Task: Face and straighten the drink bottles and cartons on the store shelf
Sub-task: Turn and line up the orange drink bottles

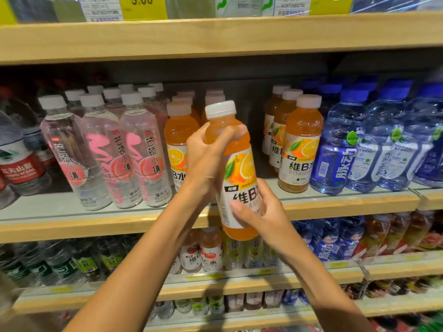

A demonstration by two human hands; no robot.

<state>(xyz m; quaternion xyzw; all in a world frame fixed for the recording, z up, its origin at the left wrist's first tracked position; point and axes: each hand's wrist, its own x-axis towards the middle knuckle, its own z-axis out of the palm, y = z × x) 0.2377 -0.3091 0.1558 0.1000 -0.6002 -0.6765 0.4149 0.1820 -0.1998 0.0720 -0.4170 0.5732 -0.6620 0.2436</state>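
Observation:
An orange vitamin drink bottle (236,168) with a white cap is held up in front of the middle shelf (335,207), label facing me. My left hand (208,156) grips its upper part below the neck. My right hand (259,209) holds its lower label, fingers curled round it. More orange bottles stand in a row to the left (177,130) and another row to the right (300,142), with a gap between them behind the held bottle.
Clear bottles with pink labels (143,152) stand left of the orange ones, blue water bottles (345,144) to the right. Red-labelled water (19,164) is at the far left. Lower shelves (239,281) hold several more drinks; the upper shelf board (215,37) hangs overhead.

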